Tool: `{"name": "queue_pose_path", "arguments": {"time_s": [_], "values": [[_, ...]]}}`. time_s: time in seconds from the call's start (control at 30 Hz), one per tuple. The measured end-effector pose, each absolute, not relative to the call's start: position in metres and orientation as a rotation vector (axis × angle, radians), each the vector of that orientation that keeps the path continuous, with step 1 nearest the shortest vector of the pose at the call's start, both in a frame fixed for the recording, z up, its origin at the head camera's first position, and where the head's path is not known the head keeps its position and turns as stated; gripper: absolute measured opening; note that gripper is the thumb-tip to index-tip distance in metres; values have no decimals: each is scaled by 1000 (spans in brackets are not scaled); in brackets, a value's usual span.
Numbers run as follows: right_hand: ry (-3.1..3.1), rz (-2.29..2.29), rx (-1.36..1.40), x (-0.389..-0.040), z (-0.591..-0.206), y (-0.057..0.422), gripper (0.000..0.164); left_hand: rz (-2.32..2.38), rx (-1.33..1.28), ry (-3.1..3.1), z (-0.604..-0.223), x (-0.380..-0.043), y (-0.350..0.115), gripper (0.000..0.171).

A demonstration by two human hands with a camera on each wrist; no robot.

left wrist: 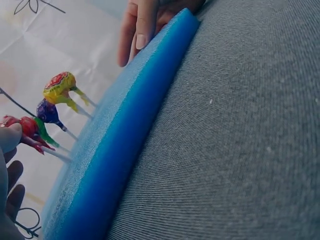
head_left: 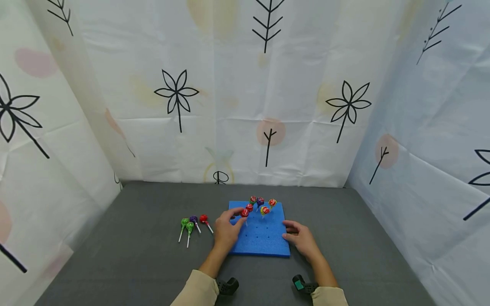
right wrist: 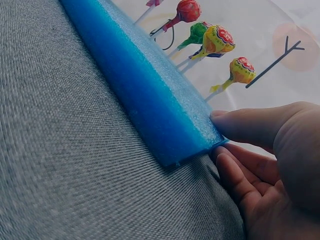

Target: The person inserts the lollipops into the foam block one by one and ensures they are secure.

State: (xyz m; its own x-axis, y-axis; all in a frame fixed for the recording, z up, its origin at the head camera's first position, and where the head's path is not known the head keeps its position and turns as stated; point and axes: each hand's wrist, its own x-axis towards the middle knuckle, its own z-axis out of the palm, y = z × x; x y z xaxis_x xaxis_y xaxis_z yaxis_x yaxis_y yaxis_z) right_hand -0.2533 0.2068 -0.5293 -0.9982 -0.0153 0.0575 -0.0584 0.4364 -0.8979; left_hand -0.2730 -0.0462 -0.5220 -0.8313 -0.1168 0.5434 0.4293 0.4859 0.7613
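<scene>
A blue foam board [head_left: 264, 244] with rows of small holes lies flat in front of me. My left hand [head_left: 226, 229] pinches a red lollipop [head_left: 245, 213] by its head over the board's left side; its stick reaches down to the foam. Just behind it another red lollipop [head_left: 249, 207] stands upright. Also standing in the board are a green lollipop [right wrist: 199, 33], a purple one [left wrist: 47, 111] and two yellow ones [head_left: 265, 210]. My right hand [head_left: 302, 239] grips the board's right edge, with the thumb [right wrist: 245, 125] on top and the other fingers at its side.
Left of the board, several loose lollipops lie on the grey table [head_left: 153, 255]: two green [head_left: 189, 227], a purple one [head_left: 193, 219] and a red one [head_left: 203, 218]. White patterned cloth [head_left: 229, 85] hangs behind and on both sides.
</scene>
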Motion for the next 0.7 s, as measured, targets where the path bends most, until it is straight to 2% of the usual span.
{"name": "queue_pose_path", "arguments": {"time_s": [0.33,0.7], "values": [[-2628,1635,70,-253,-529,207,37,-1261,-352,-2257,-521,-272,-43,25],[-2638,1617,61,-253,-529,206,36,-1310,-300,-2304,-520,-271,-42,22]]}}
